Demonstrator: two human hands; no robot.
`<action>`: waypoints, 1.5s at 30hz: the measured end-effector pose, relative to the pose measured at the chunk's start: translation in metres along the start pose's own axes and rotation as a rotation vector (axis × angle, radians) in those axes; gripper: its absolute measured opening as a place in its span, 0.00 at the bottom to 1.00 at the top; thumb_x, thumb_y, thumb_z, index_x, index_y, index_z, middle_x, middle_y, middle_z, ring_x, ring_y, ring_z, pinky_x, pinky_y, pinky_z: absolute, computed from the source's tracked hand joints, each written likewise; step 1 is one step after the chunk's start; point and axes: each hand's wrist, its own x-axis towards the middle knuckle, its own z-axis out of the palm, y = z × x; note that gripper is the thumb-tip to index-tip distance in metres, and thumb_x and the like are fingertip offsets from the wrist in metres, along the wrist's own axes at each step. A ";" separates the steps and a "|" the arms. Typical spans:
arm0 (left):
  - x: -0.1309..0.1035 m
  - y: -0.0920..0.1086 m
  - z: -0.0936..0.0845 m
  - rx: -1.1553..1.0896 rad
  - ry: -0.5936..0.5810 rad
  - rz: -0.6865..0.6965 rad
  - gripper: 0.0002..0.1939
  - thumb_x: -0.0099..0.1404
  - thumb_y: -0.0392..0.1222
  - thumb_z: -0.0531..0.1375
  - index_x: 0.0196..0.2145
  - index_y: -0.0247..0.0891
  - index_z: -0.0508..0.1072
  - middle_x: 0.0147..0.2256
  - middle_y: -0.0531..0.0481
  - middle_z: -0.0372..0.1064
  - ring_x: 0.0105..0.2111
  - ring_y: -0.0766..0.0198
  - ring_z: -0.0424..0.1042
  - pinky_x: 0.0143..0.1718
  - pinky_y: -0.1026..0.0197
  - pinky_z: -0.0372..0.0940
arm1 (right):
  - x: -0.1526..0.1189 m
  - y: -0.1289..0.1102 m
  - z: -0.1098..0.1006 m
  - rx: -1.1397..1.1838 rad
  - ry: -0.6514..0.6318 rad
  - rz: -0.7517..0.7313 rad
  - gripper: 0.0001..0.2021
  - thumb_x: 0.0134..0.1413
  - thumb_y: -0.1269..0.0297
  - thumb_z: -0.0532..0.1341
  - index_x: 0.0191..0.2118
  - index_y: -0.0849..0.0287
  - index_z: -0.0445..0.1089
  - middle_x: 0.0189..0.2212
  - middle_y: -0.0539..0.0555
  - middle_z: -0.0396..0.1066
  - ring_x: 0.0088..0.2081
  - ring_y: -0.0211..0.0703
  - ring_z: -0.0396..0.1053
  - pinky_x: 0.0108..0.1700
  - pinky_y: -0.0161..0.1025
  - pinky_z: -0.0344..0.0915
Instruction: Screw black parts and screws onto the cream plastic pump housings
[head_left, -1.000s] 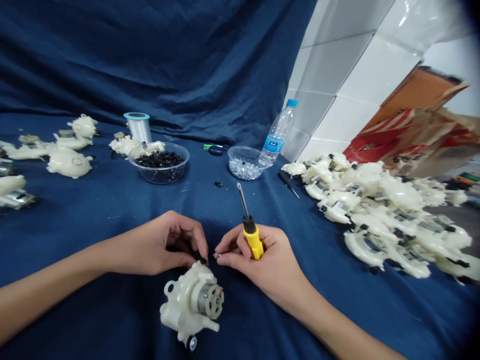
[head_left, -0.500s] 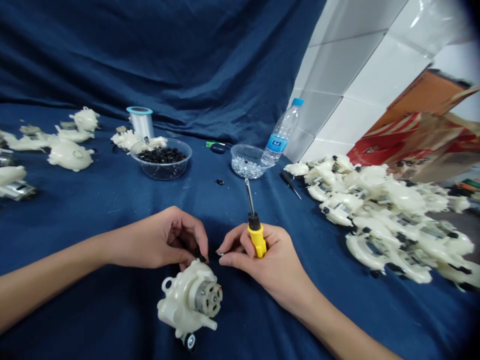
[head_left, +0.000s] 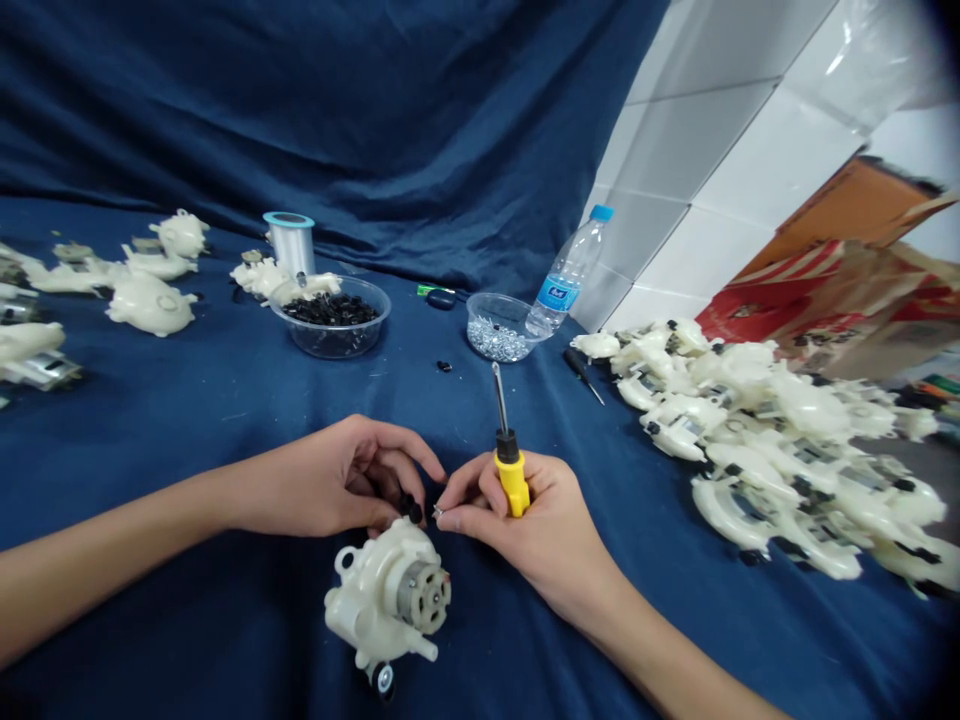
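Left hand has stretched its forefinger toward the right hand

Right thumb and forefinger pinch a metal bit, with the driver tucked behind them, tip away, seemingly to keep those tips free. Left fingers are closed on a black part; whether they also steady the shell, I cannot tell. It sits just below them, its motor facing rightward. Beyond the fingers stand the black-part bowl and metal-bit bowl, likely for easy reach.

Draped dark-blue cloth, white tiled wall at right
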 end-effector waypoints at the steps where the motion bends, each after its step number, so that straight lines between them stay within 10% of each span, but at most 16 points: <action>1: 0.000 0.000 0.001 -0.006 -0.002 -0.001 0.16 0.62 0.32 0.65 0.48 0.39 0.73 0.39 0.49 0.78 0.39 0.59 0.77 0.38 0.62 0.70 | 0.000 0.000 0.000 0.001 -0.003 -0.002 0.25 0.38 0.73 0.74 0.16 0.57 0.53 0.26 0.51 0.78 0.28 0.39 0.72 0.35 0.37 0.68; 36: -0.003 0.000 0.004 -0.133 0.024 0.053 0.22 0.64 0.37 0.66 0.56 0.33 0.72 0.51 0.38 0.76 0.50 0.53 0.75 0.49 0.56 0.69 | 0.006 0.001 0.004 0.045 -0.034 0.129 0.25 0.35 0.73 0.75 0.17 0.58 0.53 0.25 0.49 0.76 0.27 0.34 0.66 0.33 0.33 0.64; 45: 0.003 -0.002 0.006 -0.157 0.080 0.018 0.14 0.64 0.36 0.66 0.49 0.35 0.77 0.41 0.46 0.80 0.39 0.62 0.77 0.42 0.63 0.69 | 0.006 0.001 0.004 0.030 -0.024 0.148 0.25 0.34 0.70 0.75 0.17 0.58 0.54 0.26 0.50 0.76 0.27 0.34 0.66 0.33 0.35 0.64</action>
